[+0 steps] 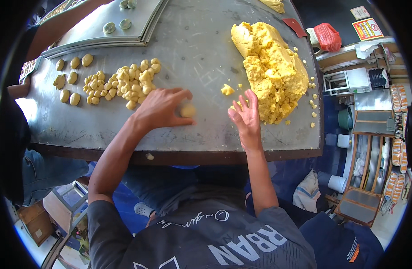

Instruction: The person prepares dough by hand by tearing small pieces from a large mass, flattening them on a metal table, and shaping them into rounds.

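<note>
My left hand (163, 109) reaches over the metal table with thumb and fingers spread apart. A small round dough ball (188, 110), smeared by motion, is in the gap between them; I cannot tell whether it touches the fingers. To the right, my right hand (247, 120) is raised with open fingers, holding nothing I can see. Beyond it is a big crumbly mound of yellow dough (277, 74), with a small loose dough piece (227, 89) at its left. A cluster of pale dough balls (134, 80) lies just past my left hand.
Several larger balls (74, 98) sit on the table's left. Metal trays (121, 33) with greenish pieces are stacked at the far left. Another person's arm (62, 24) reaches over there. A red scraper (295, 27) and red plastic bag (327, 37) are at the far right.
</note>
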Motion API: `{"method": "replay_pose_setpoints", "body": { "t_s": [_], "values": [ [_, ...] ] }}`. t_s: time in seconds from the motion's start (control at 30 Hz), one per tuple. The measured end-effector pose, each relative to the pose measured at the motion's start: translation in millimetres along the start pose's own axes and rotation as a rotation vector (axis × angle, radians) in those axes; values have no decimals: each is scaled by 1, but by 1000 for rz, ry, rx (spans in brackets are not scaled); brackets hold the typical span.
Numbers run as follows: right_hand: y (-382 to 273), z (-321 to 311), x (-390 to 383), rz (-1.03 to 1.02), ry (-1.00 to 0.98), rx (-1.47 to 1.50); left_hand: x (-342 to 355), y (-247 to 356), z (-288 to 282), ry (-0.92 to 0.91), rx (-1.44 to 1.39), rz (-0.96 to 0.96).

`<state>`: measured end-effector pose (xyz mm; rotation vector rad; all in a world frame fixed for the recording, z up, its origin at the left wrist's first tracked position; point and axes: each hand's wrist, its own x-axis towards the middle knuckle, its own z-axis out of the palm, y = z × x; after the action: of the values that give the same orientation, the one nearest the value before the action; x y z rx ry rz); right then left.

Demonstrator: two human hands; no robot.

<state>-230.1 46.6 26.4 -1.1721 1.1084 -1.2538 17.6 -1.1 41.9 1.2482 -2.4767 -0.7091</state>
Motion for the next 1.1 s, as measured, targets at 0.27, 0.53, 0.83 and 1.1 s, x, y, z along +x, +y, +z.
{"method": "replay_pose_setpoints", "body": {
  "t_s": [0.27, 0.53, 0.83, 1.1],
  "values": [
    [0, 7, 2, -78, 0, -28, -2, 8, 9, 319, 86, 277],
    [-13, 8, 6, -136, 115, 22, 11, 22, 44, 151, 226, 259],
    [-26, 18, 3, -175, 74, 43, 9, -3, 12, 525, -31, 174],
    [10, 81, 49, -633, -17, -999, 10, -43, 6, 1082, -369, 226]
  ]
}}
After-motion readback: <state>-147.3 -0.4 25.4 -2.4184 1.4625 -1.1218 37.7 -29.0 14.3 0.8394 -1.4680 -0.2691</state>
